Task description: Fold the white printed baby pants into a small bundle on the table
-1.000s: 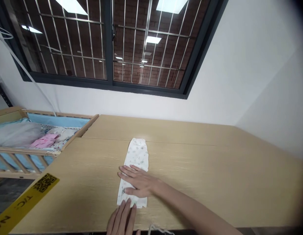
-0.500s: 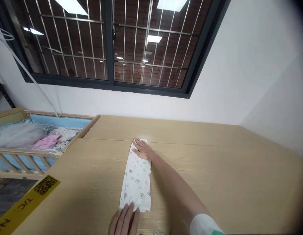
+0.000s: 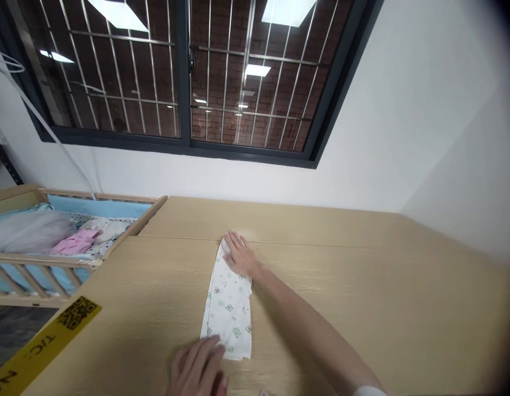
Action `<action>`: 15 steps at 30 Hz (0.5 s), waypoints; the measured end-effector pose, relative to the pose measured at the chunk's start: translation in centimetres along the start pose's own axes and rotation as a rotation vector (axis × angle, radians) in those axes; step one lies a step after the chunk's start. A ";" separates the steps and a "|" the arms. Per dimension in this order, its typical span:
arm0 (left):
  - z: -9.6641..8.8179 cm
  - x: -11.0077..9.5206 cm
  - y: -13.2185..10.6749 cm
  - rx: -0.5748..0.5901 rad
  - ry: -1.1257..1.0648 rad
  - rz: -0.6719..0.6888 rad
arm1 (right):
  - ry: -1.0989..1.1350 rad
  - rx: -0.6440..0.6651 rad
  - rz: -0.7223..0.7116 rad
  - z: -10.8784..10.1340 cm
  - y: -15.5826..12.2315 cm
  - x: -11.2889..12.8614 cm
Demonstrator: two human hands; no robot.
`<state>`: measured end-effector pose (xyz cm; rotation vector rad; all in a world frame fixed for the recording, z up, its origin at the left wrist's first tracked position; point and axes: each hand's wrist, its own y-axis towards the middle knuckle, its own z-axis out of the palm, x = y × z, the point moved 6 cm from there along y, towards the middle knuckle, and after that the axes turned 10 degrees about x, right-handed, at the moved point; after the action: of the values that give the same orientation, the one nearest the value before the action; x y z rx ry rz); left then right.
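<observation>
A white cloth piece [image 3: 230, 311], folded into a long strip and printed with small green and grey figures, lies on the wooden tabletop [image 3: 321, 308]. Its layered edges show along the left side. My right hand [image 3: 241, 257] rests flat on the far end, fingers stretched forward and covering the upper right corner. At the near end, my left hand [image 3: 199, 366] is over the lower left corner with its fingers loosely bent and slightly apart. Nothing shows in its grasp, and its thumb side is partly hidden at the frame's bottom.
Left of the table stands a wooden crib [image 3: 151, 214] with blue lining, holding pink cloth [image 3: 76, 242] and a pale bundle [image 3: 32, 228]. A barred window [image 3: 184, 146] is in the white wall behind. A yellow label strip [image 3: 44, 344] overlaps the lower left.
My left hand has shifted left and bent its fingers, which lay straighter before. My right hand has slid slightly towards the far edge of the cloth, whose far corner now looks more covered.
</observation>
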<state>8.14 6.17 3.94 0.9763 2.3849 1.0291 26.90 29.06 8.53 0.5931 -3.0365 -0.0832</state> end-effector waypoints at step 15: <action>-2.9 1.8 1.3 0.172 0.079 0.444 | 0.301 0.350 -0.247 -2.6 -21.0 10.5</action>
<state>5.87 6.64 6.77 1.6080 2.4068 1.0322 25.23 5.54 10.15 0.9076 -2.6853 0.4921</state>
